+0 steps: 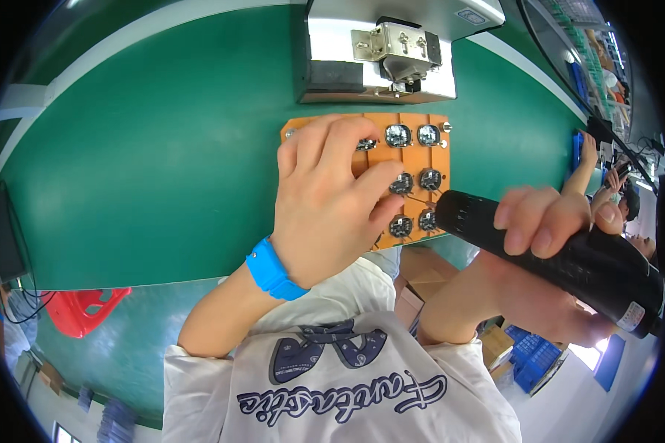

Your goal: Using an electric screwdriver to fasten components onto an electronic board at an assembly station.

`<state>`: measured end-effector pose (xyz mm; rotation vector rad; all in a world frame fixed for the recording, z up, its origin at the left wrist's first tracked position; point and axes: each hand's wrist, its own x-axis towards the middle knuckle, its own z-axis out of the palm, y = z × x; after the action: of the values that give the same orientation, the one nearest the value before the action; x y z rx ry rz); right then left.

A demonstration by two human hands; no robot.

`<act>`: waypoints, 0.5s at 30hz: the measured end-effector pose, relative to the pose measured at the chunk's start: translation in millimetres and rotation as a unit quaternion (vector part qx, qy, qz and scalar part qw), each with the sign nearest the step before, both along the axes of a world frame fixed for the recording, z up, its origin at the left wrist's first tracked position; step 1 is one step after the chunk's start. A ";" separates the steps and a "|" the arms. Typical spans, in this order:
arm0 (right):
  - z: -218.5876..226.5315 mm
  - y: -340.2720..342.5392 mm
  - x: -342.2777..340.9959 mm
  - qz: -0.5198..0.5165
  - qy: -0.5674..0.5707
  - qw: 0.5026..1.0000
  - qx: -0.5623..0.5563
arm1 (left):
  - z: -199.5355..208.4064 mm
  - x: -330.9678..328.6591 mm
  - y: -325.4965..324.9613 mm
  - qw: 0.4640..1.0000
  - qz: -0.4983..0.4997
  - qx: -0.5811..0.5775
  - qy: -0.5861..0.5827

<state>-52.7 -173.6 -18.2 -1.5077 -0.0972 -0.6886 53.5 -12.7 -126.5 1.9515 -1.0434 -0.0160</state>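
Observation:
An orange fixture board (375,153) lies on the green table, with several small round black parts seated in rows. My left hand (321,184), with a blue band at its wrist, rests over the board's left side. Its fingers are bent, and thumb and index finger are apart. The index fingertip is by a part in the far row (366,145); the thumb is beside a middle-row part (401,183). My right hand (550,221) is wrapped round a black electric screwdriver (488,224). The tool slants, its front end over the board's right edge, near the parts there.
Behind the board stands a white and black box with a metal bracket mechanism (405,48). A black adapter (4,232) with cables sits at the far left, near a red stool (89,310). Blue crates (532,358) and cartons are below right. Other people's arms (587,159) show at the right.

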 end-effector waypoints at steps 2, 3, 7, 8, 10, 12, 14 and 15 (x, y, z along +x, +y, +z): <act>4.7 1.4 -1.5 -0.006 -0.007 1.000 -0.005 | 1.0 1.1 2.5 0.998 -0.036 -0.041 0.011; 6.5 1.5 -1.5 -0.010 -0.014 1.000 -0.009 | 1.9 1.5 3.8 0.999 -0.035 -0.040 0.010; 6.4 9.8 2.8 -0.024 -0.032 0.999 0.001 | 3.3 1.0 4.3 0.996 -0.041 -0.070 0.020; 6.9 10.9 3.2 -0.021 -0.035 0.999 0.010 | 3.1 0.9 3.5 0.996 -0.043 -0.081 0.021; 7.5 12.6 3.2 -0.018 -0.037 0.999 0.019 | 1.0 0.3 2.1 0.995 -0.046 -0.083 0.019; 8.8 13.7 4.3 -0.021 -0.031 0.999 0.027 | 1.1 1.7 1.8 0.995 -0.050 -0.085 0.016; 9.5 12.3 4.0 -0.019 -0.024 0.999 0.021 | 1.4 2.3 2.2 0.995 -0.051 -0.082 0.012; 9.6 11.6 3.7 -0.017 -0.017 1.000 0.015 | 1.1 2.4 2.3 0.995 -0.051 -0.082 0.012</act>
<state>-49.0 -162.0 -8.6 -1.4711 -0.0878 -0.7399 55.9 -10.5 -125.4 1.7452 -1.0937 -0.0106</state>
